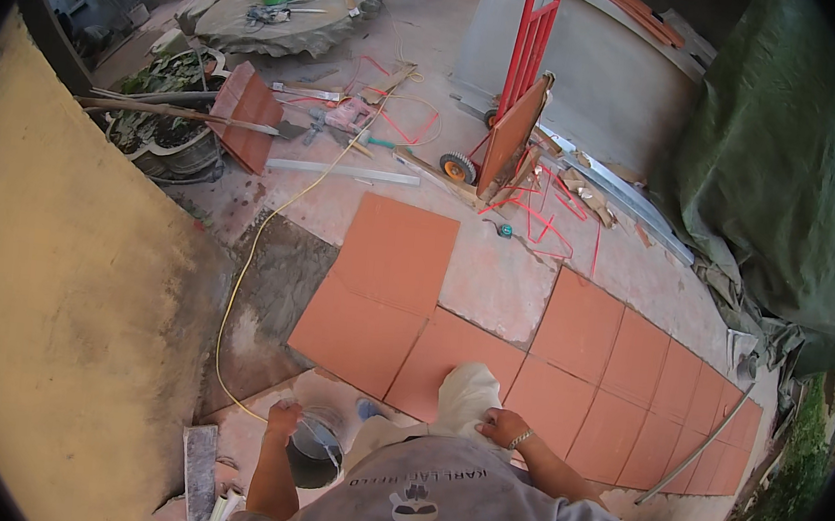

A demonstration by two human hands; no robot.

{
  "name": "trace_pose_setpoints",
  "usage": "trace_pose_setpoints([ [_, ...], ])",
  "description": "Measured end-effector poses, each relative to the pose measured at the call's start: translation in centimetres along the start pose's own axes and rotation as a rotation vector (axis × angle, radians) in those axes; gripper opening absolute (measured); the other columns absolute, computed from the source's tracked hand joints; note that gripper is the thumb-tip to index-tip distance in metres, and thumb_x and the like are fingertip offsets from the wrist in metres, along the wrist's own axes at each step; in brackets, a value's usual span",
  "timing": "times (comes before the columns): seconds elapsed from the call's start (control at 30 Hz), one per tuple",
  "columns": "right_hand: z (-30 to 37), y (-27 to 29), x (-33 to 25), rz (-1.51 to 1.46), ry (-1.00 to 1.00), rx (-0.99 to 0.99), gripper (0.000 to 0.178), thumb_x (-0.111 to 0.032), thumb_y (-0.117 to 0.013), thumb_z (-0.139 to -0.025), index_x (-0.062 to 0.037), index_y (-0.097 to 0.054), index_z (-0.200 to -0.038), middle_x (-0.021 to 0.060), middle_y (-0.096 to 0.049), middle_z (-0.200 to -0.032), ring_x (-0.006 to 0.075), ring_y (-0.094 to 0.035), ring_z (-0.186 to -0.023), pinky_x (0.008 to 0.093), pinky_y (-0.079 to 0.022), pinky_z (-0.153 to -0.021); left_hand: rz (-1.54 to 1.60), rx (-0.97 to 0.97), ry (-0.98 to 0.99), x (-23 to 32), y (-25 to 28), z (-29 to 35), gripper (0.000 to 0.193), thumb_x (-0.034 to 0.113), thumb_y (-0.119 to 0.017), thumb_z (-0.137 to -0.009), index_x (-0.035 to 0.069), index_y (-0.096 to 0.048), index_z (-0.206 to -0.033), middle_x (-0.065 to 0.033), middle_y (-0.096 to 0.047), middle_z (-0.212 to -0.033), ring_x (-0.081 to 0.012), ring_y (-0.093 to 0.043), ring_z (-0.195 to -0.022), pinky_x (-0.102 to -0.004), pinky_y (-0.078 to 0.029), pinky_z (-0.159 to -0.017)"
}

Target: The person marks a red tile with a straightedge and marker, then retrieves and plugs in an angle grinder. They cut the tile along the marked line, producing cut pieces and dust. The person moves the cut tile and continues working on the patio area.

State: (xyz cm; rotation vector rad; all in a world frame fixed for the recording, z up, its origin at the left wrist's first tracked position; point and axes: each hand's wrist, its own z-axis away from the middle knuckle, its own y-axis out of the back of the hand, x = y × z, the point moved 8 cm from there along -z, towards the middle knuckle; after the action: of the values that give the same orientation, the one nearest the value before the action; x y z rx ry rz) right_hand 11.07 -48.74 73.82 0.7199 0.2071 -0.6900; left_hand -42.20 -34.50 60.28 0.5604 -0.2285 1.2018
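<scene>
My left hand (284,417) is closed, held beside a dark bucket (310,467) near my body. What its fingers grip, if anything, is too small to make out. The yellow cord (255,245) runs down to just beside this hand. A pale, thin thing crosses the bucket's opening. My right hand (503,427), with a bracelet at the wrist, is closed against my cream trouser leg (468,396) at the bent knee, its fingers pinching the cloth. Beyond the knee lie terracotta floor tiles (460,358) in rows.
Wet grey mortar (281,272) lies between the tiles and a yellow wall (82,299). A red hand truck (526,55) with an upright tile, a power tool (349,113) and red strapping (542,222) lie ahead. A long metal bar (696,443) crosses the right-hand tiles.
</scene>
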Motion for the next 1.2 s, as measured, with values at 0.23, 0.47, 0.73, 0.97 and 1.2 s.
trace_pose_setpoints([
  [0.23,-8.8,13.2,1.6,-0.187,0.267,-0.516,0.028,-0.028,-0.063,-0.095,-0.0054,-0.071,-0.110,0.0078,-0.074,-0.100,0.0187,-0.066,-0.092,0.0340,-0.052,-0.086,0.116,0.214,-0.045,10.3,-5.8,-3.9,0.034,0.025,-0.070,-0.090,0.003,-0.069,-0.117,-0.0037,-0.067,-0.084,-0.0153,-0.063,-0.068,-0.0273,-0.044,-0.051],
  [0.47,-20.1,33.1,9.0,-0.038,0.304,-0.862,0.025,-0.023,-0.061,-0.095,-0.0041,-0.071,-0.109,0.0049,-0.072,-0.094,0.0135,-0.063,-0.087,0.0312,-0.051,-0.082,0.047,0.262,0.244,18.2,-24.4,2.7,0.037,0.030,-0.072,-0.090,0.001,-0.073,-0.113,-0.0136,-0.072,-0.090,-0.0218,-0.070,-0.079,-0.0358,-0.052,-0.061],
  [0.73,-27.2,46.0,14.8,0.080,0.328,-0.957,0.025,-0.023,-0.067,-0.094,-0.0023,-0.071,-0.108,0.0016,-0.072,-0.088,0.0126,-0.063,-0.080,0.0292,-0.052,-0.078,0.056,0.076,0.087,34.7,-42.2,4.9,0.054,0.037,-0.073,-0.089,-0.004,-0.067,-0.124,-0.0183,-0.074,-0.116,-0.0252,-0.070,-0.110,-0.0360,-0.053,-0.097],
  [0.97,-34.9,52.5,14.8,0.137,0.569,-0.966,0.021,-0.018,-0.067,-0.093,-0.0042,-0.073,-0.108,-0.0004,-0.070,-0.086,0.0097,-0.061,-0.073,0.0282,-0.053,-0.068,0.119,0.197,0.077,38.6,-46.3,0.8,0.054,0.039,-0.073,-0.089,0.000,-0.068,-0.124,-0.0192,-0.071,-0.122,-0.0299,-0.068,-0.115,-0.0383,-0.052,-0.100],
  [1.2,-37.2,58.4,7.3,0.316,0.207,-1.135,0.020,-0.016,-0.067,-0.094,-0.0054,-0.073,-0.109,0.0011,-0.070,-0.086,0.0081,-0.062,-0.074,0.0290,-0.052,-0.066,0.313,0.233,0.174,38.4,-50.0,-6.3,0.050,0.040,-0.072,-0.086,0.005,-0.071,-0.121,-0.0187,-0.072,-0.119,-0.0324,-0.068,-0.113,-0.0408,-0.052,-0.099],
])
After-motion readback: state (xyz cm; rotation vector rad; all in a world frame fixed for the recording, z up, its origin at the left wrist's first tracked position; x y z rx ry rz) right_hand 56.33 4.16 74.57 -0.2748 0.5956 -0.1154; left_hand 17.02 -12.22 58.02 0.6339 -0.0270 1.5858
